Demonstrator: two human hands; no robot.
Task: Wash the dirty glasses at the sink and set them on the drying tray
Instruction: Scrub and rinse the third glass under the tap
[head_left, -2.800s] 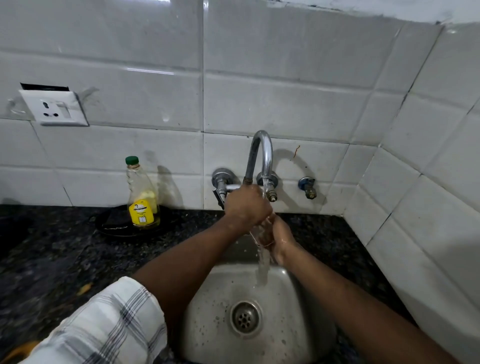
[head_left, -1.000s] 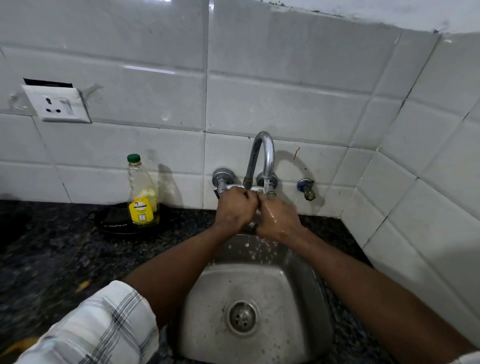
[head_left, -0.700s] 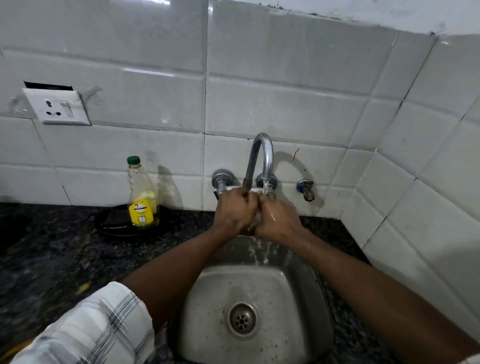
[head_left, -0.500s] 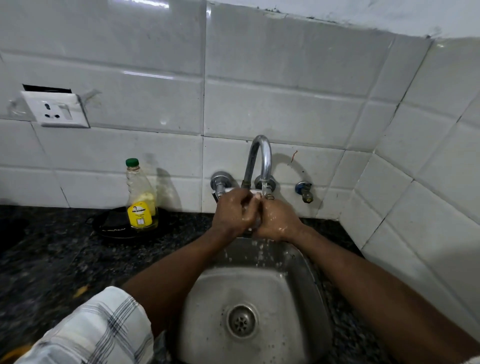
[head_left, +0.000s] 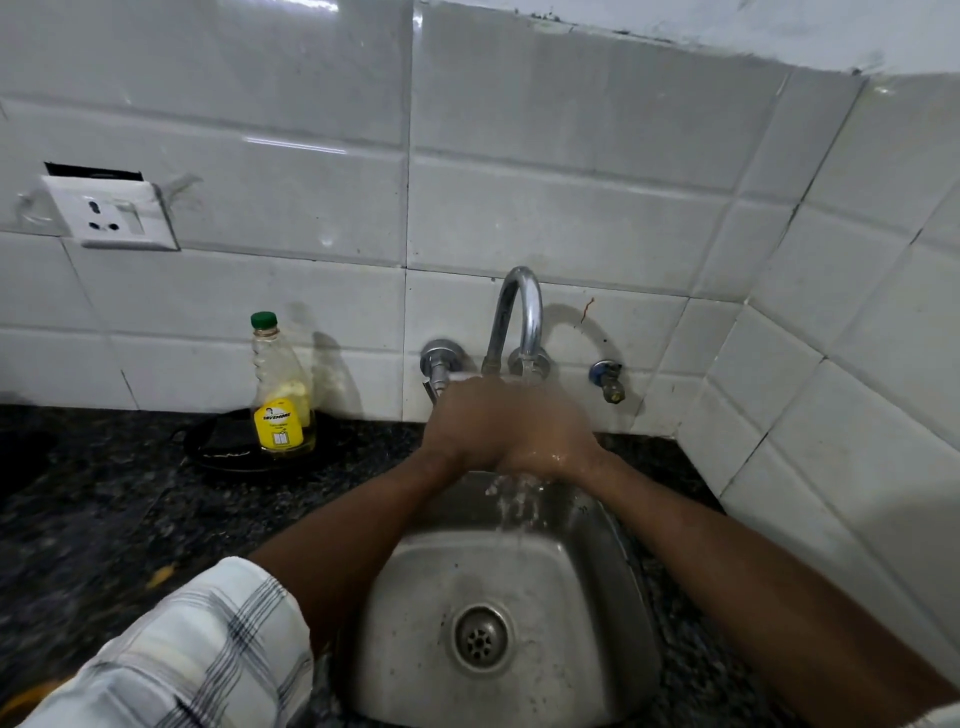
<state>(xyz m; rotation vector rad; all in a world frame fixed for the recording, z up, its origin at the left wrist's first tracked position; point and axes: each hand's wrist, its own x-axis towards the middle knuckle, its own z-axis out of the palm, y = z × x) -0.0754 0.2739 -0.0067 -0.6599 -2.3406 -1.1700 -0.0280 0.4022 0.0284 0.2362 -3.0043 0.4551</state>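
One yellow-labelled bottle (head_left: 281, 387) near sink (head_left: 602, 577), wording illegible.

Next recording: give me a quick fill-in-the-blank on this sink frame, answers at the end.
1. The bottle has a ___ cap.
2. The bottle stands to the ___ of the tap.
3. The left hand and right hand meet under running ___.
Answers: green; left; water.

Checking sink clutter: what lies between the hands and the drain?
Head view: only falling water and bare sink basin between left hand, right hand and drain.
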